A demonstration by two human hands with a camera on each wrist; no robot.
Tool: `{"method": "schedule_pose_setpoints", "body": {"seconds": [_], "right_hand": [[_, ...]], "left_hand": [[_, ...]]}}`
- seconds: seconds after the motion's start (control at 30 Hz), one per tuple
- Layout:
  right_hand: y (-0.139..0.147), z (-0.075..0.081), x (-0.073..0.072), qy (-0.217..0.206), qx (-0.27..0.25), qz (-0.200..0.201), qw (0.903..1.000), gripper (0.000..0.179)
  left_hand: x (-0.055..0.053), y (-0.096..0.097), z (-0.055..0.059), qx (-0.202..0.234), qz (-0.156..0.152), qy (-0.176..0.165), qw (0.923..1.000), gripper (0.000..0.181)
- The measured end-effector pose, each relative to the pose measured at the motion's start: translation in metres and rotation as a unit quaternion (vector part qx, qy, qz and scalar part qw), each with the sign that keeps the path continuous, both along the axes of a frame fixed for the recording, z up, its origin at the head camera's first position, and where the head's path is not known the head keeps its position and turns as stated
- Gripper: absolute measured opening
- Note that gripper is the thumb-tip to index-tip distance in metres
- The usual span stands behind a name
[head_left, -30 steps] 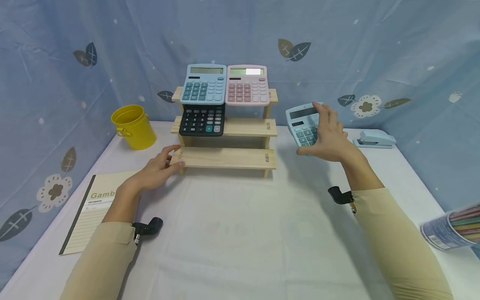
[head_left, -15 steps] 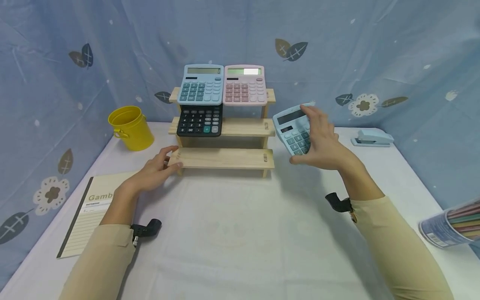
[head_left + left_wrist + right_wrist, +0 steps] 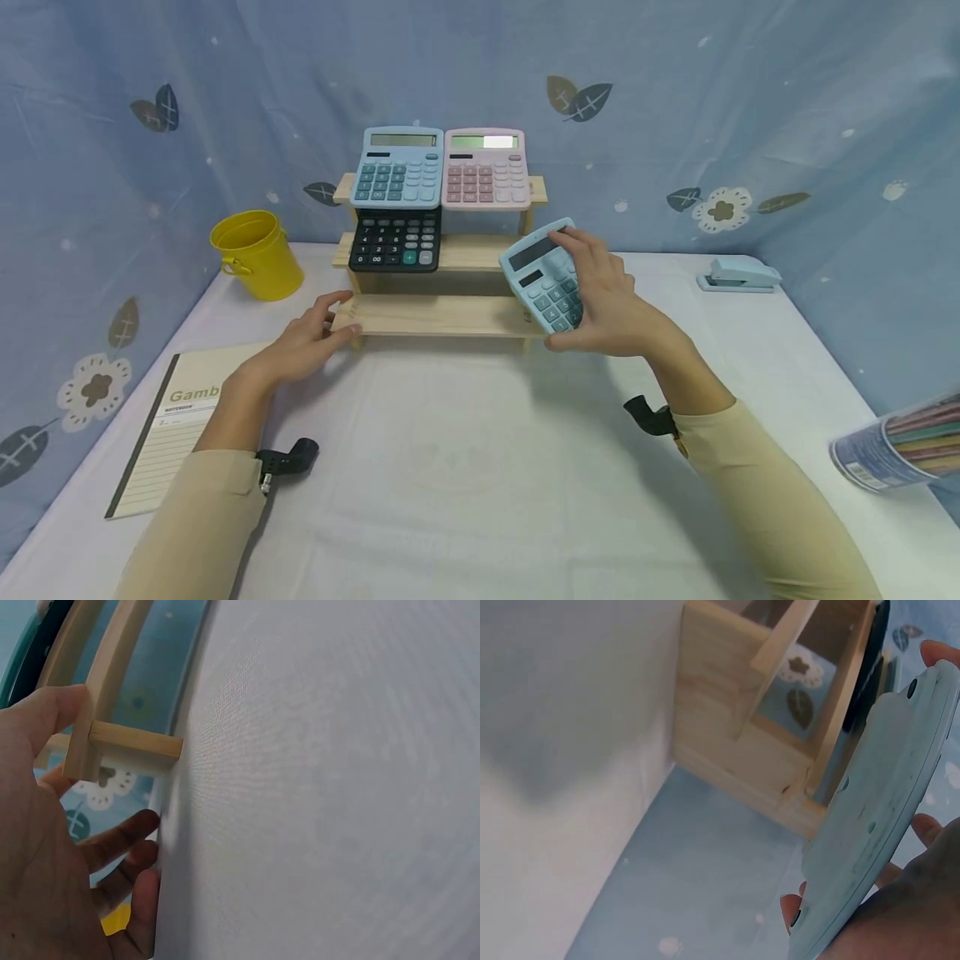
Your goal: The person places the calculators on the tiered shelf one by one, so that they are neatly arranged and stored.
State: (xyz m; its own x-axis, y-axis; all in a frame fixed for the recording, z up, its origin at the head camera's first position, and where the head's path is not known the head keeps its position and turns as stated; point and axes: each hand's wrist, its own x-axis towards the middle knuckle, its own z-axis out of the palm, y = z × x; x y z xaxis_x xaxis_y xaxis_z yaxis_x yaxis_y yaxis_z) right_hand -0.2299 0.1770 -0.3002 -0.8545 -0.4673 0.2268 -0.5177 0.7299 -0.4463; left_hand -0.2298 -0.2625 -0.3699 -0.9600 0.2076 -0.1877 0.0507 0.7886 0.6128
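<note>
A light blue calculator (image 3: 542, 279) is tilted in my right hand (image 3: 611, 300), thumb at its lower edge and fingers at its upper edge. It overlaps the right end of a three-tier wooden rack (image 3: 435, 315) in the head view; its back shows in the right wrist view. My left hand (image 3: 296, 346) pinches the left end of the rack's lowest shelf between thumb and forefinger, the other fingers loosely bent. On the top tier stand a blue calculator (image 3: 397, 171) and a pink calculator (image 3: 485, 171). A black calculator (image 3: 395, 242) leans on the middle tier's left side.
A yellow bucket (image 3: 258, 258) stands left of the rack, with a notebook (image 3: 172, 425) partly under the left forearm. At the right are a light blue stapler (image 3: 738, 275) and a tin of colored pencils (image 3: 877, 454). Patterned blue cloth (image 3: 420, 58) hangs behind.
My right hand has carried the light blue calculator leftward and slightly down to the rack's right end, tilting it further. The left hand keeps its hold on the shelf.
</note>
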Motion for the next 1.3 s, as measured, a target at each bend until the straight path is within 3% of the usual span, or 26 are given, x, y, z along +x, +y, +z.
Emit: {"method": "schedule_pose_setpoints", "body": {"seconds": [0.37,0.7,1.3], "right_hand": [[-0.021,-0.004,0.001,-0.008,0.018,0.023,0.9995,0.118],[-0.038,0.0,-0.007,-0.006,0.027,0.036,0.999,0.115],[-0.064,0.014,-0.026,-0.041,0.05,-0.023,0.9976,0.094]], "left_hand": [[-0.001,-0.004,-0.005,0.011,0.007,0.004,0.9999,0.081],[0.001,-0.002,-0.001,0.007,0.003,-0.001,1.0,0.08],[0.0,-0.001,-0.001,0.008,0.003,-0.003,1.0,0.081]]}}
